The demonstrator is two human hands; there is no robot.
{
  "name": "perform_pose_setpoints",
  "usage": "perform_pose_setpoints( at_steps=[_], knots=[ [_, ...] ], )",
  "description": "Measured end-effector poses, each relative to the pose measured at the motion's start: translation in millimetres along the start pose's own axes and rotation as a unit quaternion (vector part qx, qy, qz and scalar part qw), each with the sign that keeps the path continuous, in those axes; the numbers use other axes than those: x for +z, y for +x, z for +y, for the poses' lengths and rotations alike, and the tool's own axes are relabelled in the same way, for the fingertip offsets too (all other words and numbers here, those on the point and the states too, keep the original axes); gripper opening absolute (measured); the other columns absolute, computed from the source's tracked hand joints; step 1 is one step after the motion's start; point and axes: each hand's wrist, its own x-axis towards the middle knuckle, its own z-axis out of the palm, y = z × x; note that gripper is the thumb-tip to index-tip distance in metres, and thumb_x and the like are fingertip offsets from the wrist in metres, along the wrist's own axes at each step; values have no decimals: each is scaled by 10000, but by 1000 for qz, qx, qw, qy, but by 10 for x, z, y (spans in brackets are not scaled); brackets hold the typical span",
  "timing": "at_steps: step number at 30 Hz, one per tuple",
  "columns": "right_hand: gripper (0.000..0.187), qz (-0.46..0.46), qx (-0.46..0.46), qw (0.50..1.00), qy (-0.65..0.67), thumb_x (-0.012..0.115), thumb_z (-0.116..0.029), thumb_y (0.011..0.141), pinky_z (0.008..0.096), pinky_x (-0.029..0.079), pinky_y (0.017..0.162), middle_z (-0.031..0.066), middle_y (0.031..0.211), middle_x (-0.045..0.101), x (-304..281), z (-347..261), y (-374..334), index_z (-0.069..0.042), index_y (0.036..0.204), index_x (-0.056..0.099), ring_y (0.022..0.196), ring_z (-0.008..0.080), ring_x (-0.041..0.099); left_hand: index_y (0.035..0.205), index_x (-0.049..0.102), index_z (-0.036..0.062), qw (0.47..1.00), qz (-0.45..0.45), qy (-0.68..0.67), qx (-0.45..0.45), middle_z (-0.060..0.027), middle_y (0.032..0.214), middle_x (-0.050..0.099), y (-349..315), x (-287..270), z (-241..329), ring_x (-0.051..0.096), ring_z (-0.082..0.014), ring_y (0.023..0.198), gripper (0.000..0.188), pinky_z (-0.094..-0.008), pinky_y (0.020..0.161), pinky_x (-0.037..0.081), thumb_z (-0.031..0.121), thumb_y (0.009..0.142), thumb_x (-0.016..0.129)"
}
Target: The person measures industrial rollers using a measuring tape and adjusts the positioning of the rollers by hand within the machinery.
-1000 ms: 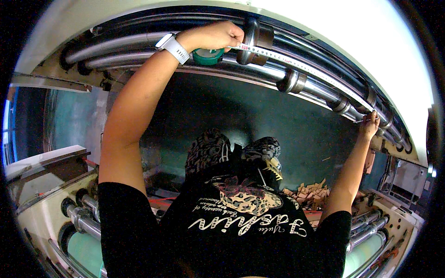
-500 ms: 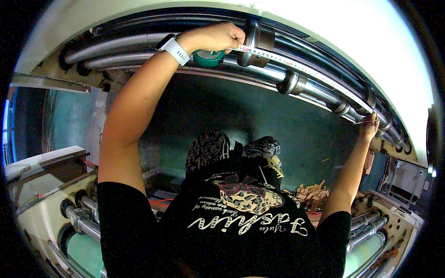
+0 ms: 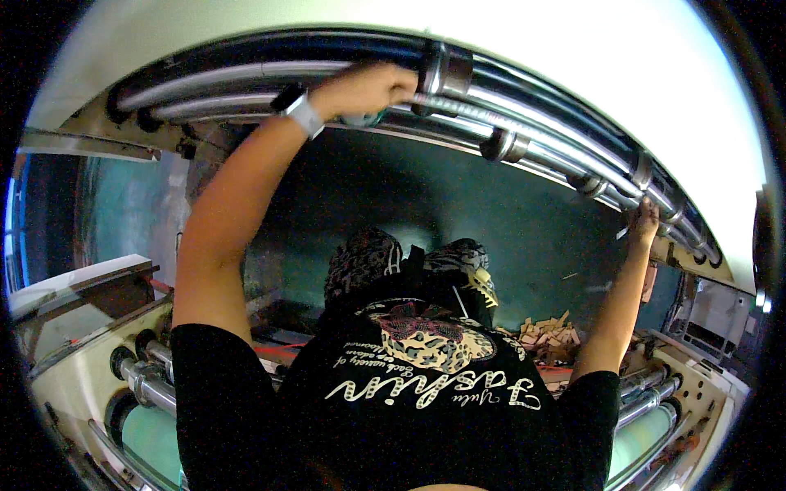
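My left hand (image 3: 366,88), closed and somewhat blurred, holds a tape measure (image 3: 360,119) with a green case mostly hidden under the fingers. Its pale blade (image 3: 471,109) stretches to the right along a set of polished metal shafts (image 3: 557,131), smeared by motion. At the far right end, my right hand (image 3: 647,218) is closed in a pinch by the shafts, where the blade runs to its fingers. A dark collar ring (image 3: 446,72) on the upper shaft is just right of my left hand. Smaller collars (image 3: 505,146) sit on the lower shaft.
A large cream machine cover (image 3: 491,24) arches over the shafts. Dark green floor (image 3: 524,237) lies below, with a heap of brown scraps (image 3: 547,335) at right. Behind me is another machine with metal rollers (image 3: 151,389) and green cylinders (image 3: 151,438).
Both hands have shifted slightly left, the left one also lower. The blade, formerly flat and sharp across the collar, now lies lower and blurred. The green case is more covered.
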Motion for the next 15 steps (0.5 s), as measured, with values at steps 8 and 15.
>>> perform_pose_setpoints(
  at_steps=[8,15],
  knots=[
    [176,-413,-231,857,-204,471,-59,836,311,399,842,118,1007,549,1495,-1393,-1355,-9,984,552,985,216,512,827,583,74,970,-117,74,-198,-136,807,593,-1316,1089,-329,566,-319,753,300,-428,643,438,367,796,523],
    [130,-289,-484,812,-154,536,-74,779,360,456,713,132,907,513,2655,-2324,-1577,-29,891,584,840,303,537,814,611,90,915,-171,59,-361,-128,839,594,-2100,1770,-378,560,-319,809,196,-431,675,449,267,782,531]
  ],
)
